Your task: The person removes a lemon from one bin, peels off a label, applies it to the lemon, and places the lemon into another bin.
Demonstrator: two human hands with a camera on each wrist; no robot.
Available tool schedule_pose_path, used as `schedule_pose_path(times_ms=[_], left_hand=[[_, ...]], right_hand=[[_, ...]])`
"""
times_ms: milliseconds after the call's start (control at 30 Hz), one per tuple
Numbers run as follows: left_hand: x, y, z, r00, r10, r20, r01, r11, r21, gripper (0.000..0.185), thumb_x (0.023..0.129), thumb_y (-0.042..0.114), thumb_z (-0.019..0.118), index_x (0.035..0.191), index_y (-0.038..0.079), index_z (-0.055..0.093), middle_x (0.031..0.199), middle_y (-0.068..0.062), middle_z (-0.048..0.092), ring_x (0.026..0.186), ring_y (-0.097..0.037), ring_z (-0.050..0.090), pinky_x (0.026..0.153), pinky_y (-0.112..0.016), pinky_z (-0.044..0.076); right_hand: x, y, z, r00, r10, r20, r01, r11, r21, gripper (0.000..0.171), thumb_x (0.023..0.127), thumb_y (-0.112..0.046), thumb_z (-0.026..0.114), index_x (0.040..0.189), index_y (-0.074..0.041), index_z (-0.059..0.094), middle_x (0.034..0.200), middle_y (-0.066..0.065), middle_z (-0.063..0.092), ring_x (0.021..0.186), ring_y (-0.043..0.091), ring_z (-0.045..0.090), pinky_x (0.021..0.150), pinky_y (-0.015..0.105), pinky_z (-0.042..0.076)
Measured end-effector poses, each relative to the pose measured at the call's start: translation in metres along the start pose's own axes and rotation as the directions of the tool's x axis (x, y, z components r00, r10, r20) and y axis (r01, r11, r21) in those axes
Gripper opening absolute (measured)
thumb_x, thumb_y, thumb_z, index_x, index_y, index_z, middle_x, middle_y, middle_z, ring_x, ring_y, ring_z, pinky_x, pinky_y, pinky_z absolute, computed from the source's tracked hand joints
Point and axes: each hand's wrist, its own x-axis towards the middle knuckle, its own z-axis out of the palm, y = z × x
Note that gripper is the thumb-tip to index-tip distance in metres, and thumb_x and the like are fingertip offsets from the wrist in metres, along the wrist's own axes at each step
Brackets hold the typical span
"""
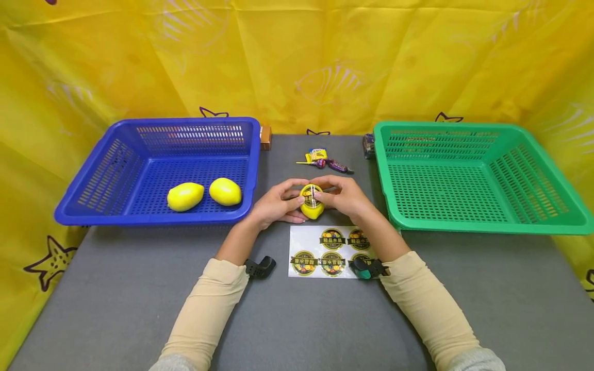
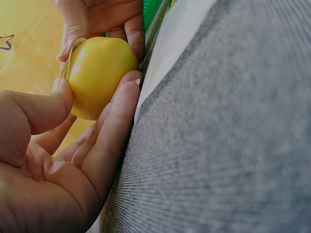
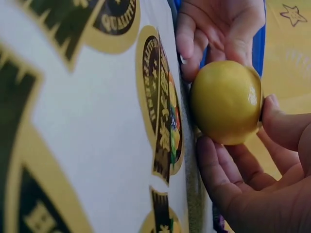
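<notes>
A yellow lemon (image 1: 312,202) with a round sticker on its top sits at the middle of the grey table (image 1: 139,288), held between both hands. My left hand (image 1: 277,202) grips its left side, thumb on top and fingers underneath. My right hand (image 1: 343,195) holds its right side the same way, thumb pressing the sticker's edge. The left wrist view shows the lemon (image 2: 99,75) between my thumb and fingers. In the right wrist view the lemon (image 3: 226,102) stands just beyond the sticker sheet (image 3: 87,121). The sticker sheet (image 1: 325,251) lies right in front of the lemon.
A blue basket (image 1: 116,206) at the left holds two more lemons (image 1: 185,196) (image 1: 225,191). A green basket (image 1: 482,224) stands at the right with nothing in it. Wrapped candies (image 1: 323,161) lie at the back centre. Yellow cloth walls surround the table.
</notes>
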Motion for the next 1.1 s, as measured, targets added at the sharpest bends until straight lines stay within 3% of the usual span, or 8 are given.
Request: schedule_pose_path(times_ms=[367, 1100], left_hand=[[0.0, 0.0, -0.002, 1.0, -0.023, 0.007, 0.024, 0.999, -0.048, 0.048, 0.105, 0.002, 0.048, 0.151, 0.016, 0.042, 0.139, -0.022, 0.052, 0.082, -0.03, 0.07, 0.077, -0.043, 0.06], [-0.003, -0.003, -0.008, 0.998, 0.004, 0.066, 0.003, 0.995, -0.096, 0.054, 0.103, -0.008, 0.044, 0.153, 0.012, 0.038, 0.143, -0.025, 0.048, 0.086, -0.031, 0.07, 0.08, -0.045, 0.059]], right_hand=[[0.004, 0.008, -0.002, 1.0, -0.003, 0.016, 0.001, 0.991, 0.131, 0.035, 0.094, -0.004, 0.069, 0.129, -0.001, 0.066, 0.123, 0.013, 0.066, 0.098, 0.025, 0.059, 0.081, 0.029, 0.054], [0.007, 0.018, -0.005, 0.997, -0.008, 0.071, -0.015, 0.944, 0.328, 0.041, 0.093, 0.013, 0.059, 0.134, 0.013, 0.054, 0.126, 0.018, 0.064, 0.102, 0.017, 0.063, 0.087, 0.025, 0.053]])
